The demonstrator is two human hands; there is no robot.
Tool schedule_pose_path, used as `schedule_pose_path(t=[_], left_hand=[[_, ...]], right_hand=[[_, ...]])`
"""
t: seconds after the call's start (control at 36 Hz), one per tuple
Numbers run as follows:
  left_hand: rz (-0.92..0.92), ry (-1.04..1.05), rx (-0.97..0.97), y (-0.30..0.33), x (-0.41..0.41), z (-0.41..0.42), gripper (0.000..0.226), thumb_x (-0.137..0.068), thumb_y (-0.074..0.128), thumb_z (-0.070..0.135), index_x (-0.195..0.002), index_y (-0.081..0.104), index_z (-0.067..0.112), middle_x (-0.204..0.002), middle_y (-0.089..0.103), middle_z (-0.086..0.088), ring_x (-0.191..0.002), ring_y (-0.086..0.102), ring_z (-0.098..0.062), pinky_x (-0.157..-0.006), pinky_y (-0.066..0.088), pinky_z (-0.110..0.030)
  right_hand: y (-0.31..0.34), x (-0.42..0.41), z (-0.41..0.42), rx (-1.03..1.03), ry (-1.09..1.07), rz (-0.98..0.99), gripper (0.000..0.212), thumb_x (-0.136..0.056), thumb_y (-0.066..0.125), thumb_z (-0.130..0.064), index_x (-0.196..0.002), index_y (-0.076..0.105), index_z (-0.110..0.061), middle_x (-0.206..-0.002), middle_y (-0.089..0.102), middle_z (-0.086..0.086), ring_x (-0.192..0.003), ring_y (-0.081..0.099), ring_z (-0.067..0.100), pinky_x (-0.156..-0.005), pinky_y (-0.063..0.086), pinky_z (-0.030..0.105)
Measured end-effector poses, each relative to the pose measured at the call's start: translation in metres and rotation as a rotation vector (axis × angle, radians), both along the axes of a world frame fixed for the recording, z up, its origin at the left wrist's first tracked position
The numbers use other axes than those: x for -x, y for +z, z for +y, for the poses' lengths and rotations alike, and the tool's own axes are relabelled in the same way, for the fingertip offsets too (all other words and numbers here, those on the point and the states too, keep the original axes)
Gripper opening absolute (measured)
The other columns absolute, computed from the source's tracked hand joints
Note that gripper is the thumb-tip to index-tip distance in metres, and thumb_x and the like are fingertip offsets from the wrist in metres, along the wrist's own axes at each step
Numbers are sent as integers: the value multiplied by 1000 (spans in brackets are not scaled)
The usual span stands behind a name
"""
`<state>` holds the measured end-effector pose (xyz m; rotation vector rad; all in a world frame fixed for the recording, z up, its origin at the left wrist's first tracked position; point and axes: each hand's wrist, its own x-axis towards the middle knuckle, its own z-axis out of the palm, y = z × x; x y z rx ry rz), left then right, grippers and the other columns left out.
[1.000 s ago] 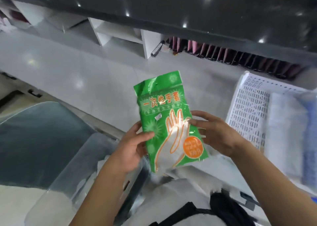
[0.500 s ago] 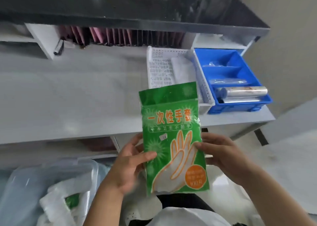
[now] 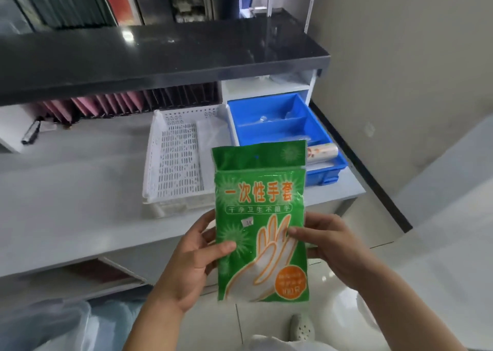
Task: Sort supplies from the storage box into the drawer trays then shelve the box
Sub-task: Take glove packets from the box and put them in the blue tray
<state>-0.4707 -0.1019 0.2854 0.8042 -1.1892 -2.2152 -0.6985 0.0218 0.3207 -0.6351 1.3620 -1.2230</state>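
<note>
Between both hands, left hand (image 3: pixel 192 265) and right hand (image 3: pixel 330 252) pinch the green glove pack (image 3: pixel 260 222), not sorted yet. Beyond them, blue tray (image 3: pixel 324 176) holds rolls, white tray (image 3: pixel 174 161) mostly bare, box unshelved, I'd guess.

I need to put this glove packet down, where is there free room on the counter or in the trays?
Free: the grey counter left of the white perforated tray, that tray's slotted left half, and the blue tray's rear compartments, holding only clear film. Crowded: its front compartment, with rolls.
</note>
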Motion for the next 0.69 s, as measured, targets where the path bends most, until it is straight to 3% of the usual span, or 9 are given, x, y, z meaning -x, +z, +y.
schedule_pose_path(t=[0.11,0.25,0.42,0.5,0.58,0.64,0.69], left_hand=[[-7,7,54,6,67,15,63,-73,78,4,-129,63,30,-122,70,-19,-112,68,-37,-82,58,-33],[-7,119,102,7,136,25,56,-74,72,-2,-121,69,29,-118,72,-15,-109,70,-32,-82,58,-32],[-99,208,201,19,181,10,46,-72,78,16,-116,72,32,-116,74,-9,-107,70,-24,-86,56,-29],[-242,351,278,20,185,-23,31,-82,74,11,-109,73,26,-110,73,-10,-101,68,-19,-83,54,-29],[-434,447,360,16,182,-64,31,-89,66,-1,-109,70,22,-108,71,-3,-99,64,-17,-82,52,-26],[-619,431,423,8,179,-93,34,-89,69,7,-118,66,24,-115,68,4,-108,64,-16,-92,54,-36],[-839,325,475,0,178,-119,48,-88,72,22,-133,58,29,-128,62,6,-116,61,-17,-99,52,-45]], right_hand=[[5,66,15,59,4,41,24,-83,71,-18,-106,76,-10,-107,75,16,-96,73,35,-76,60,37],[18,125,18,134,-47,124,27,-75,71,-19,-98,77,-5,-97,77,16,-88,75,34,-69,61,32],[40,168,3,257,-68,263,20,-72,72,-17,-89,80,-11,-88,78,12,-82,76,32,-69,63,39],[45,185,-10,280,-88,485,14,-79,74,-13,-88,80,-22,-82,79,3,-78,76,25,-72,61,41],[47,201,-25,235,-116,725,12,-83,74,-14,-82,78,-25,-74,77,-1,-74,73,28,-70,56,46],[52,210,-36,212,-114,800,14,-83,73,-15,-81,77,-28,-74,77,-5,-74,73,22,-70,55,45],[59,217,-48,198,-99,862,21,-83,73,-14,-84,77,-35,-75,76,-12,-72,73,8,-69,55,35]])
